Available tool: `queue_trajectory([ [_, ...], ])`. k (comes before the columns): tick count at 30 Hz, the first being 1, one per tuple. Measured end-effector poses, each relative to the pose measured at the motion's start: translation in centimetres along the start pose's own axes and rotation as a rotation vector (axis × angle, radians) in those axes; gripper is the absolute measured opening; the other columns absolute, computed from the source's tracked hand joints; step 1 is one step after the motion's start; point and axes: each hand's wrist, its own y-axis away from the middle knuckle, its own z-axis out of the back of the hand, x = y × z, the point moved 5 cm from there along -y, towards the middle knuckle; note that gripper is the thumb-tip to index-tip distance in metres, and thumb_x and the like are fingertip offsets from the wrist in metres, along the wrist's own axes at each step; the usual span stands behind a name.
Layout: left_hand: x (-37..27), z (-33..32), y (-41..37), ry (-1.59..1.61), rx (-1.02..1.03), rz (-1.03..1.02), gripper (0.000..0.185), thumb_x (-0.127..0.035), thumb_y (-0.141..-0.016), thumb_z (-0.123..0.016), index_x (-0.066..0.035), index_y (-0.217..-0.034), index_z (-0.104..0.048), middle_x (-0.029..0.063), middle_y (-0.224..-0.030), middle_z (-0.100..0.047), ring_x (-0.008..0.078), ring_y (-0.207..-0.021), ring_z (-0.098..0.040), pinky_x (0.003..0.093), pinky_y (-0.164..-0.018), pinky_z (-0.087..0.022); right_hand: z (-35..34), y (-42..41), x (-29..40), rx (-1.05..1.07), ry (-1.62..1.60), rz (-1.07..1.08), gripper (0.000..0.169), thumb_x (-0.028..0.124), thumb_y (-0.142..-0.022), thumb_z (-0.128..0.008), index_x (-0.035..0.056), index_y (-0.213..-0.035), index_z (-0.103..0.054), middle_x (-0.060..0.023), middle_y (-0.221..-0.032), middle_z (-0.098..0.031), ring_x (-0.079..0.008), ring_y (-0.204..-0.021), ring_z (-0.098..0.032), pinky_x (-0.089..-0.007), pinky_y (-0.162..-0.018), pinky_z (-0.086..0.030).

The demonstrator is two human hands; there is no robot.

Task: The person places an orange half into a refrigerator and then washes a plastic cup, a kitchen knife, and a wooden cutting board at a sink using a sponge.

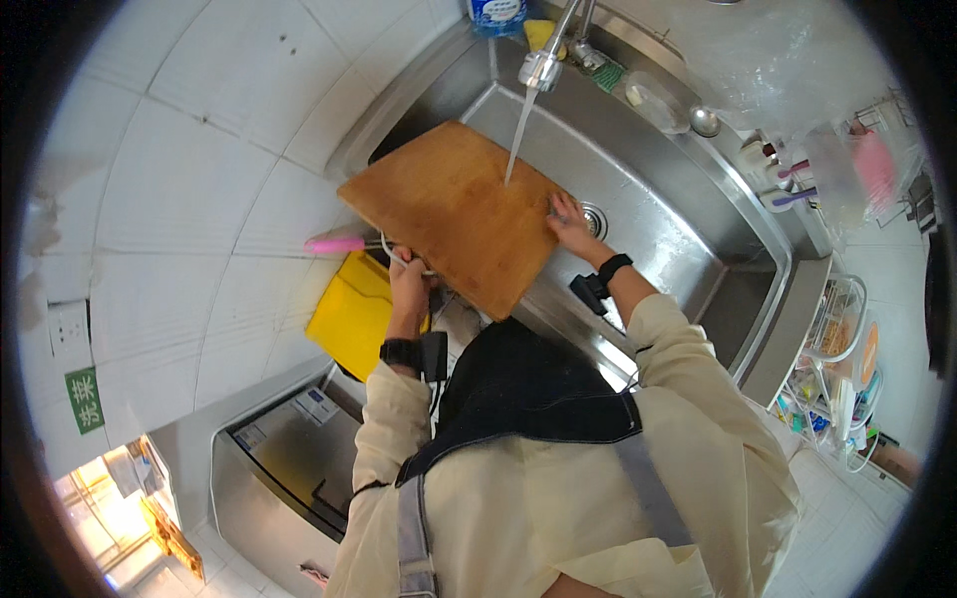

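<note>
A wooden cutting board (456, 205) is held slanted over the stainless steel sink (628, 187). My left hand (408, 288) grips the board by its lower-left edge, around a white loop handle (396, 254). On the board's right side rests my right hand (576, 228), its fingers spread on the wet face near the edge. Water runs from the faucet (540, 71) in a thin stream onto the wood. The sink drain (594, 220) lies just beyond my right hand, partly hidden by it. The board's underside is out of sight.
A yellow container (351, 314) and a pink handle (334, 244) are beside my left hand. On the sink's back ledge are a blue bottle (497, 15), a yellow sponge (544, 37) and a ladle (704, 121). A wire rack (837, 321) stands at right.
</note>
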Motion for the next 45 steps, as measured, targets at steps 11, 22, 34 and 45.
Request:
queue_trajectory([
  [11,0.1,0.1,6.5,-0.026,-0.024,0.096,0.022,-0.001,-0.078,-0.047,-0.017,-0.081,-0.032,-0.0011,-0.08,-0.044,0.0134,-0.07,-0.049,0.0255,-0.054,-0.042,4.9,-4.1,9.6,-0.004,-0.065,0.018,0.063,0.043,-0.089,-0.035,0.0117,-0.14,-0.015,-0.0182,-0.143,-0.018,-0.0415,-0.13,-0.014,-0.0496,-0.106,-0.012],
  [22,1.0,-1.5,5.2,0.127,-0.038,0.02,0.02,0.004,-0.076,-0.042,-0.014,-0.081,-0.038,-0.0019,-0.077,-0.044,0.0121,-0.066,-0.048,0.0255,-0.054,-0.043,2.1,5.1,-2.6,-0.148,-0.533,-0.551,0.063,0.043,-0.091,-0.035,0.0019,-0.137,-0.022,-0.0159,-0.129,-0.036,-0.0287,-0.116,-0.035,-0.0382,-0.097,-0.028],
  [34,0.1,-5.1,0.8,0.179,-0.086,-0.068,0.015,-0.003,-0.081,-0.044,-0.018,-0.085,-0.04,-0.0002,-0.086,-0.045,0.0124,-0.073,-0.047,0.0278,-0.061,-0.043,8.3,6.8,13.9,-0.143,-1.67,-0.571,0.055,0.026,-0.09,-0.042,-0.0012,-0.133,-0.021,-0.0143,-0.128,-0.038,-0.0263,-0.116,-0.039,-0.0361,-0.095,-0.033],
  [45,0.6,-7.1,-0.6,0.328,-0.065,-0.058,0.018,0.001,-0.081,-0.043,-0.016,-0.083,-0.035,0.001,-0.081,-0.042,0.0131,-0.065,-0.043,0.0281,-0.057,-0.039,10.7,8.3,15.7,-0.339,-1.132,-0.444,0.07,0.031,-0.091,-0.042,-0.0025,-0.139,-0.003,-0.0156,-0.144,-0.008,-0.024,-0.131,-0.017,-0.0326,-0.104,-0.02],
])
